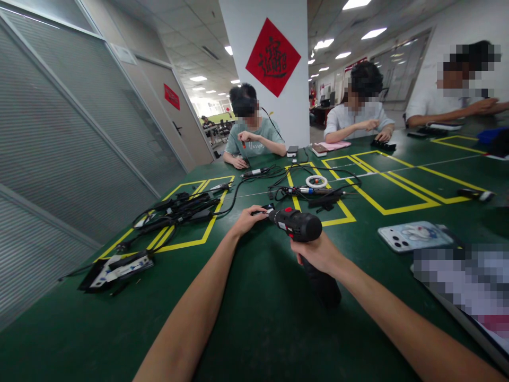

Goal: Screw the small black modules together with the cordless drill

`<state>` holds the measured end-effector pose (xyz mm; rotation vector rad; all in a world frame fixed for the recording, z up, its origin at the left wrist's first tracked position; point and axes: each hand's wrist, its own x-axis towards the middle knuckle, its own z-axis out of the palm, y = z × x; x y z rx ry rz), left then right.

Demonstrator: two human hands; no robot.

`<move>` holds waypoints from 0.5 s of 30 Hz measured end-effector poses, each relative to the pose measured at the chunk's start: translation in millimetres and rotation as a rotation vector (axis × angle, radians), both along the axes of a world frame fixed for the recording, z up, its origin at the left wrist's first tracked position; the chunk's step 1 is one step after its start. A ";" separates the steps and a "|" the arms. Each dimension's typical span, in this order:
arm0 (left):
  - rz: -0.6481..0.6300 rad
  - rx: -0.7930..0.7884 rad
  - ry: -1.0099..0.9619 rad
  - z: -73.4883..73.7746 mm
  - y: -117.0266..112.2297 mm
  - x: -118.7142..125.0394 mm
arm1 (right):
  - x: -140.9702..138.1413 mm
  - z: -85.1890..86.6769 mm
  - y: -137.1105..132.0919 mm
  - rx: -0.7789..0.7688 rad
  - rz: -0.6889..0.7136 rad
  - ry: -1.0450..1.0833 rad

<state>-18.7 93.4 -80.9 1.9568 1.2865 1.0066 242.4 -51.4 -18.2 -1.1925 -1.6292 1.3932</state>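
Observation:
My right hand point(316, 252) is wrapped around the grip of a black cordless drill point(298, 224) with red accents. Its chuck points left and away from me, toward my left hand point(249, 220). The fingers of that hand are closed on a small dark piece point(262, 208) on the table, right at the drill's tip. The fingers and the chuck hide most of the piece, so its kind is unclear.
On the green table point(246, 318), black cables point(186, 209) lie to the left, beyond a black-and-white part point(119, 268). A white ring point(316, 182) lies ahead. A phone point(413, 236) is at right. Several people sit across the table, one in a green shirt point(258, 137).

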 end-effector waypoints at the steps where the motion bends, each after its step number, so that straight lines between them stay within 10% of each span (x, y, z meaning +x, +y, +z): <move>1: -0.001 0.001 0.000 0.3 -0.4 0.2 | 0.2 -0.7 0.3 0.003 0.001 0.002; 15: -0.021 0.017 -0.016 -2.0 1.2 -0.3 | 0.1 -1.9 1.2 -0.001 -0.007 0.018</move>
